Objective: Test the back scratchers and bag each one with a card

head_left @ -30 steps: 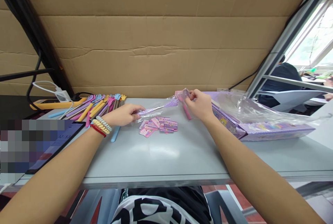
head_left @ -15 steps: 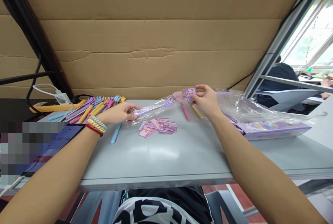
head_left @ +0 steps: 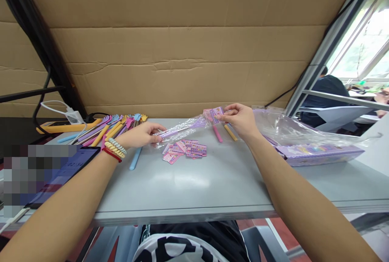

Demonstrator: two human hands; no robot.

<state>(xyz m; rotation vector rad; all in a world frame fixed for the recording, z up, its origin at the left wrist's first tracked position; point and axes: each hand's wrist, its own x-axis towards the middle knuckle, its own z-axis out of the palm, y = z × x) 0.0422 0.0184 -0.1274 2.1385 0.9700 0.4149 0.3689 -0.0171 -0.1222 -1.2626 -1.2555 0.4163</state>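
My left hand (head_left: 148,134) pinches the near end of a clear plastic bag (head_left: 182,128), which has a purple stick-like item inside. At the bag's far end, my right hand (head_left: 238,119) holds a small pink-purple printed card (head_left: 216,112) between thumb and fingers. The card is at the bag's mouth; whether it is inside cannot be made out. Below the bag lies a loose pile of similar cards (head_left: 185,149). A pink stick (head_left: 217,133) and a yellow stick (head_left: 230,132) lie by my right hand, and a blue stick (head_left: 135,159) lies under my left wrist.
Many colourful sticks with shaped tops (head_left: 112,126) are heaped at the left, near a white plug (head_left: 74,115) and a tablet (head_left: 69,168). At the right, clear plastic bags (head_left: 291,126) lie over a purple box (head_left: 322,154). Cardboard (head_left: 188,43) walls the back. A person (head_left: 326,97) sits beyond the frame.
The card in my right hand has tilted and shifted slightly left and down at the bag's mouth. My left hand still pinches the other end. The view has moved slightly.
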